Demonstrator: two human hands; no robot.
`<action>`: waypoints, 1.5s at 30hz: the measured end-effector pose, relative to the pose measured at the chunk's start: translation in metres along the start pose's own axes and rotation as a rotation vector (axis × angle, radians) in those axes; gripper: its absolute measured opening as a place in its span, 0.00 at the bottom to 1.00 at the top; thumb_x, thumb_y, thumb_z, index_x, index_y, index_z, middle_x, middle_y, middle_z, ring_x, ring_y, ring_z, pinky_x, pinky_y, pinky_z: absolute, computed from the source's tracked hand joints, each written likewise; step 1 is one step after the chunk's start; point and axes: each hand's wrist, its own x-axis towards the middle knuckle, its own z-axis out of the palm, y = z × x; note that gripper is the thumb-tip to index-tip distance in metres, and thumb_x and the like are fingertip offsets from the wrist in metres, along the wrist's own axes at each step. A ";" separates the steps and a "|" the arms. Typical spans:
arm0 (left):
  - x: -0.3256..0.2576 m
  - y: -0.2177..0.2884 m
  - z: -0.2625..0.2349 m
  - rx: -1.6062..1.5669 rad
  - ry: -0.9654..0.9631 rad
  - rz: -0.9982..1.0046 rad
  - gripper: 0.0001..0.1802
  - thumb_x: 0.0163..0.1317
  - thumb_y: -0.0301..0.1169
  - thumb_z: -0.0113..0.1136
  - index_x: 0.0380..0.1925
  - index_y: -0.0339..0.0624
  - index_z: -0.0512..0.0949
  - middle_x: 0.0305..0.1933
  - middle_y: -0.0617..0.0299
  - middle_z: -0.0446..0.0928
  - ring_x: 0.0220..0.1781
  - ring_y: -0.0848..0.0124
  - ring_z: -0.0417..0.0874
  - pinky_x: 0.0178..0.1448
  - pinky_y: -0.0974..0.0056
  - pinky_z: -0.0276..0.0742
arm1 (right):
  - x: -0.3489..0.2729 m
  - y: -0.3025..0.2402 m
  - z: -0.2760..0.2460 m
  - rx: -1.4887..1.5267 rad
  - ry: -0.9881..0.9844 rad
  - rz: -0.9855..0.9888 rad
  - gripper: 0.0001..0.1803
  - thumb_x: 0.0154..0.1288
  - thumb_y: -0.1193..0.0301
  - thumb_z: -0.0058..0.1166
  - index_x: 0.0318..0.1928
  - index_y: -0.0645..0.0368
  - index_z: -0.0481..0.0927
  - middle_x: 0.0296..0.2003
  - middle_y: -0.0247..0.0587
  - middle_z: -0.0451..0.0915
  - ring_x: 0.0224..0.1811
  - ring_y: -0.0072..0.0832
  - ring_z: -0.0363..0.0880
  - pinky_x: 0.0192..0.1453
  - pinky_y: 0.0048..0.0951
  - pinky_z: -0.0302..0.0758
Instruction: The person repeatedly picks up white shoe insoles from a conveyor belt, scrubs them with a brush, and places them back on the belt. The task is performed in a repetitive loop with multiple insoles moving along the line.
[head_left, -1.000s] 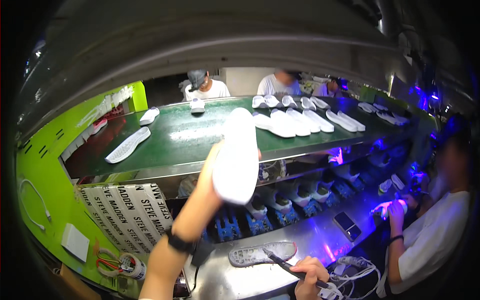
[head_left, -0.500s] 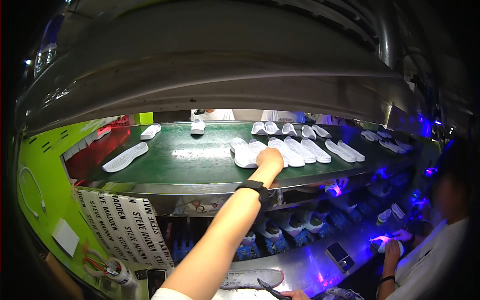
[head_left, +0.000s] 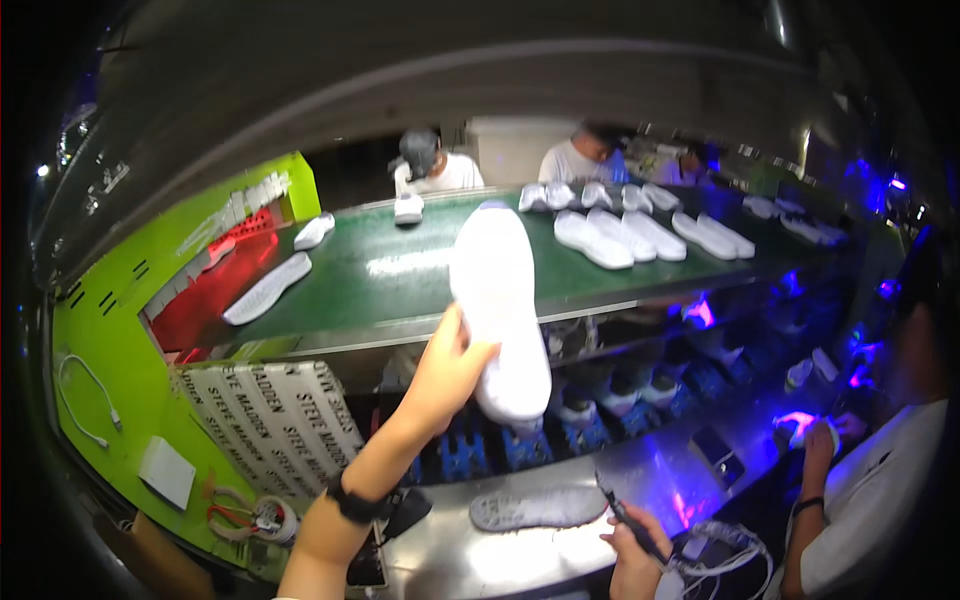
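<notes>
Upright over the near edge of the green belt, a white shoe sole point(head_left: 497, 300) is gripped by my left hand point(head_left: 440, 375), thumb across its face. A darker edge peeks out at its two ends; whether a second sole lies behind it I cannot tell. Low down, my right hand point(head_left: 637, 560) is closed round a slim black pen-shaped tool point(head_left: 640, 530) with a pointed tip. That tip is beside the toe or heel end of a grey sole point(head_left: 535, 508) lying flat on the metal bench point(head_left: 440, 555).
More white soles point(head_left: 610, 240) lie in rows on the green belt point(head_left: 400, 300). Shoes on blue supports point(head_left: 585, 435) fill the shelf below. A phone point(head_left: 718, 455), cables point(head_left: 735, 560) and a tape-and-tool holder point(head_left: 265, 520) are nearby. A co-worker's hands point(head_left: 820, 440) work at the right.
My left hand has lifted a white sole off the row on the belt and drawn it toward me. My right hand, with the tool, has come further into view.
</notes>
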 end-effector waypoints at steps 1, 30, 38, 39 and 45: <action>-0.036 -0.014 -0.024 -0.089 -0.043 0.042 0.31 0.55 0.26 0.54 0.60 0.30 0.63 0.51 0.47 0.76 0.48 0.63 0.82 0.45 0.60 0.83 | -0.004 -0.008 0.009 -0.148 -0.059 -0.099 0.11 0.67 0.77 0.52 0.46 0.68 0.82 0.44 0.46 0.83 0.45 0.27 0.80 0.47 0.26 0.76; -0.241 -0.179 -0.117 -1.312 -0.049 -0.662 0.33 0.72 0.51 0.36 0.67 0.37 0.62 0.58 0.38 0.74 0.53 0.45 0.80 0.55 0.44 0.80 | -0.034 0.057 0.102 -0.286 -1.316 -0.063 0.17 0.58 0.79 0.60 0.49 0.59 0.84 0.44 0.43 0.85 0.46 0.32 0.81 0.53 0.30 0.76; -0.200 -0.159 -0.104 -0.708 -0.476 -1.044 0.22 0.73 0.35 0.44 0.59 0.29 0.71 0.56 0.48 0.78 0.53 0.65 0.83 0.59 0.63 0.80 | -0.002 0.039 0.095 -0.443 -1.636 -0.182 0.15 0.58 0.76 0.61 0.47 0.60 0.85 0.44 0.43 0.85 0.43 0.34 0.83 0.52 0.30 0.78; -0.195 -0.164 -0.104 -0.733 -0.532 -1.127 0.21 0.73 0.34 0.45 0.57 0.29 0.72 0.53 0.50 0.80 0.50 0.67 0.84 0.56 0.64 0.81 | 0.003 0.035 0.094 -0.450 -1.604 -0.199 0.15 0.58 0.76 0.61 0.47 0.59 0.85 0.44 0.42 0.85 0.43 0.34 0.83 0.53 0.31 0.77; -0.176 -0.170 -0.100 -0.275 -0.734 -1.339 0.20 0.72 0.40 0.50 0.48 0.34 0.80 0.43 0.58 0.84 0.40 0.72 0.86 0.43 0.69 0.82 | 0.013 0.021 0.076 -0.570 -1.608 -0.445 0.14 0.50 0.74 0.62 0.41 0.55 0.87 0.39 0.36 0.85 0.52 0.34 0.76 0.60 0.37 0.70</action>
